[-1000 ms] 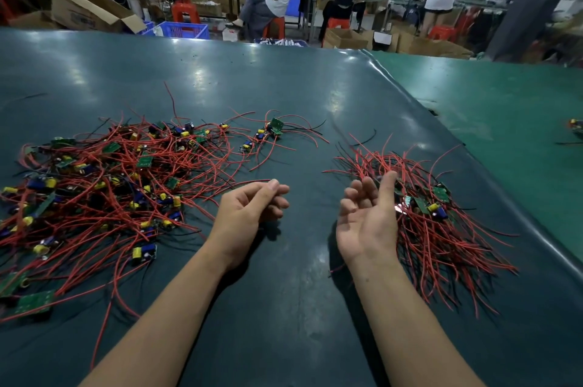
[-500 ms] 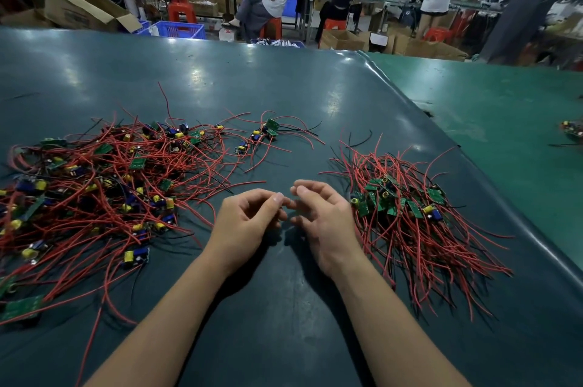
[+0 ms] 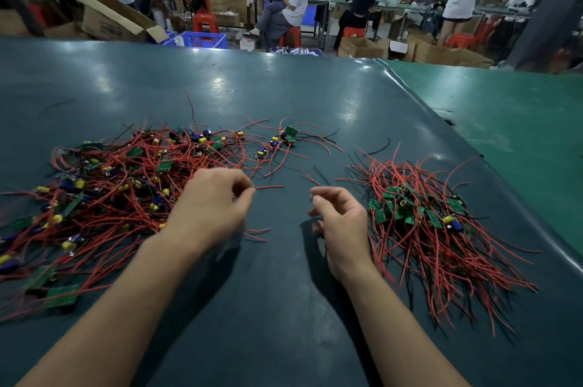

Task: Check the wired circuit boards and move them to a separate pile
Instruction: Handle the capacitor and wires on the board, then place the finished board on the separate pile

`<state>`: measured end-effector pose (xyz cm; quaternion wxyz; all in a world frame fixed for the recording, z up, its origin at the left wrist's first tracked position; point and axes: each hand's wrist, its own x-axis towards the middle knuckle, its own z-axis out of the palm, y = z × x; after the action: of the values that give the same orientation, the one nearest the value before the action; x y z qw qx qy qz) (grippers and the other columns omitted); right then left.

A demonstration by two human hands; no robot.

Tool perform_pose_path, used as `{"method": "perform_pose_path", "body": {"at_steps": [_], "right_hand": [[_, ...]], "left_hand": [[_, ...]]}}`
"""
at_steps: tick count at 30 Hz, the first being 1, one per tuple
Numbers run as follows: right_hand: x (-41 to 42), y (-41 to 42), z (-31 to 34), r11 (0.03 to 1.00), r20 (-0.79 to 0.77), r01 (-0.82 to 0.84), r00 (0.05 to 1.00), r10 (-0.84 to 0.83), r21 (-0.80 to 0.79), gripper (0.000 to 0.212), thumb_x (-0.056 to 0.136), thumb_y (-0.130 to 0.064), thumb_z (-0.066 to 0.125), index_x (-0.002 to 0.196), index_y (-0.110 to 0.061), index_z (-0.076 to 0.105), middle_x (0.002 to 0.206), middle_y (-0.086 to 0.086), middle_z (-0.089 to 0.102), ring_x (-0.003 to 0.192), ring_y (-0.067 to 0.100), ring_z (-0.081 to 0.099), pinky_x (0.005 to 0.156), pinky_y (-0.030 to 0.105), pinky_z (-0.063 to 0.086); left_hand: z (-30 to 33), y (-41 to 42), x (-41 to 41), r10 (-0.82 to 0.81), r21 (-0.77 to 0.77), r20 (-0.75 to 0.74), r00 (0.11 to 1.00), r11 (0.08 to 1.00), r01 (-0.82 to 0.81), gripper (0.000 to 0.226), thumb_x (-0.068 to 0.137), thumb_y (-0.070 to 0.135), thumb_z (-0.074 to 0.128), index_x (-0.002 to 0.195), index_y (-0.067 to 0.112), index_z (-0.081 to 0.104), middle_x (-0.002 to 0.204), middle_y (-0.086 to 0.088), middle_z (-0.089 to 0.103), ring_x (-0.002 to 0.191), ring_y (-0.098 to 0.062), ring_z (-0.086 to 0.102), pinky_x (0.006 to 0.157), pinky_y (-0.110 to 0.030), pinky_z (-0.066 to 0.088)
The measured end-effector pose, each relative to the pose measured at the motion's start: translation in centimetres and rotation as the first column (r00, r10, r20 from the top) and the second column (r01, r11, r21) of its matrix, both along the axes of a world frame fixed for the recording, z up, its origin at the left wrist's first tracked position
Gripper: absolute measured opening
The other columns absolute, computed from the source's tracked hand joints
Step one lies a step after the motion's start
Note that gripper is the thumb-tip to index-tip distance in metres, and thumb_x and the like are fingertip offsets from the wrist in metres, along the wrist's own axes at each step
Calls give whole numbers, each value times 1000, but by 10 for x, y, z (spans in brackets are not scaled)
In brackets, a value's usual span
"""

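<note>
Wired circuit boards lie in two heaps on the dark mat [image 3: 284, 87]: the big unsorted tangle [image 3: 120, 191] at nine o'clock, the tidier checked pile [image 3: 422, 222] at three o'clock, its wires fanned one way, likely so each checked board drops on flat. The left hand [image 3: 211, 207] reaches to the tangle's edge, fingers curled; a red wire [image 3: 268, 187] juts from its fingertips, though whether it pinches it I cannot tell. The right hand [image 3: 339, 222] hovers between the heaps, loosely curled, holding nothing. A blue crate [image 3: 202, 39] stands at twelve o'clock beyond the table, contents hidden.
</note>
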<state>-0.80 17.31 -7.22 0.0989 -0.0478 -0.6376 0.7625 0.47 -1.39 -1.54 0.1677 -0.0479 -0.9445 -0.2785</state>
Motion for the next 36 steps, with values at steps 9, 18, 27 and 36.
{"method": "perform_pose_path", "body": {"at_steps": [9, 18, 27, 36], "right_hand": [[1, -4, -3, 991, -38, -59, 997, 65, 122, 17, 90, -1, 63, 87, -18, 68, 76, -3, 67, 64, 11, 58, 54, 24, 43], [3, -3, -3, 986, -47, -78, 995, 86, 144, 20, 90, 0, 61, 82, -17, 68, 76, 3, 66, 62, 11, 56, 45, 23, 42], [5, -1, -2, 985, -32, -103, 994, 109, 136, 17, 90, 1, 61, 84, -14, 69, 74, 2, 66, 60, 8, 57, 45, 22, 41], [4, -2, -2, 984, -23, -115, 993, 120, 138, 19, 90, 0, 61, 82, -15, 69, 71, -1, 65, 60, 9, 56, 45, 22, 41]], "left_hand": [[32, -66, -25, 301, -316, 297, 906, 927, -204, 3, 81, 21, 77, 82, 24, 77, 97, -8, 74, 92, -27, 66, 87, -42, 56], [11, -68, -30, 411, -316, 245, 878, 890, -329, 24, 82, 40, 76, 96, 22, 75, 101, -9, 70, 94, -32, 65, 80, -44, 57], [7, -63, -43, 462, -292, 412, 785, 883, -367, 50, 70, 54, 81, 99, 14, 69, 102, -11, 68, 98, -33, 63, 86, -44, 54], [44, -54, -34, 471, -165, 149, 869, 879, -448, 18, 76, 43, 78, 89, 31, 77, 104, -10, 71, 97, -34, 65, 82, -42, 54]]}}
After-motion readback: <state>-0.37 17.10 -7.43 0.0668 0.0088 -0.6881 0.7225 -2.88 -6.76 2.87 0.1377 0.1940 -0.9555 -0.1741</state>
